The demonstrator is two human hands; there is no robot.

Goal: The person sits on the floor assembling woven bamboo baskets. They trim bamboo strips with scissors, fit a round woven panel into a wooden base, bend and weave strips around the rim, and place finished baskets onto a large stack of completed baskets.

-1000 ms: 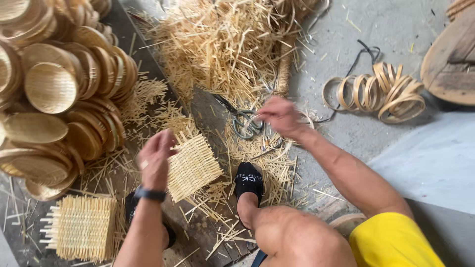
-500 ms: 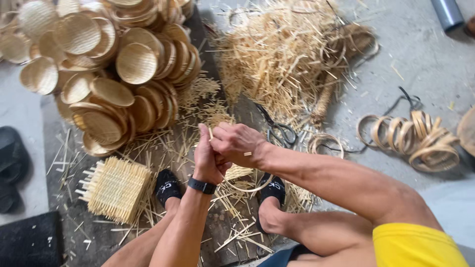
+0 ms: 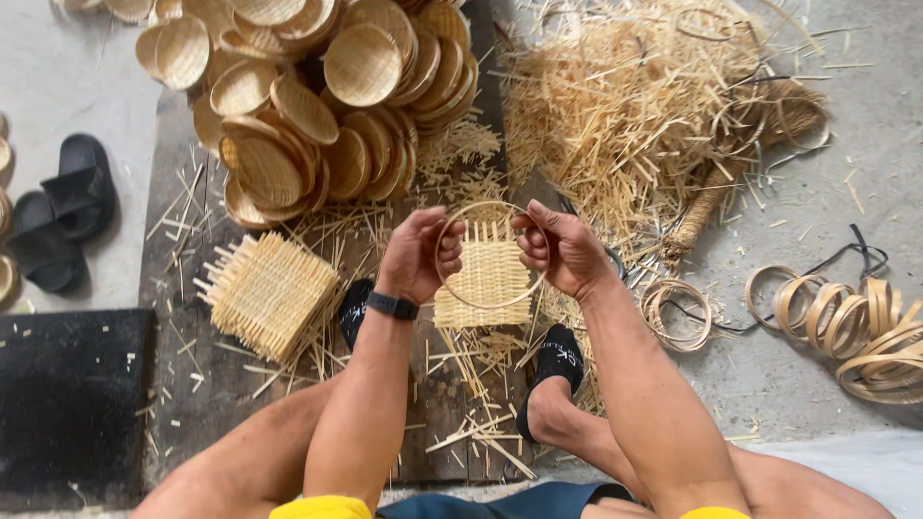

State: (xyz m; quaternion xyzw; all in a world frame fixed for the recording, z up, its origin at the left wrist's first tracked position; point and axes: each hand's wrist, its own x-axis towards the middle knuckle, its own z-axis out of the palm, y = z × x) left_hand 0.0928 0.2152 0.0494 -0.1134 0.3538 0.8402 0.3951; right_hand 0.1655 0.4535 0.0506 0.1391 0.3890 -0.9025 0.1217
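Hoop [image 3: 490,207] pinched at each side by left hand [image 3: 415,255] and right hand [image 3: 562,250], above woven mat [image 3: 486,279]; keeping both pinches level should hold it round.

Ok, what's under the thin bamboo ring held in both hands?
Seen through the thin bamboo ring, between the left hand and right hand, is a square woven bamboo mat on the dark wooden board. Whether ring and mat touch is unclear; the mat hides what lies beneath it.

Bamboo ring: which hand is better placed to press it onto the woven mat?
Neither clearly. Left hand and right hand both pinch the bamboo ring on opposite sides, directly above the woven mat. If one must release, probably keep the left hand: more of its fingers wrap the rim.
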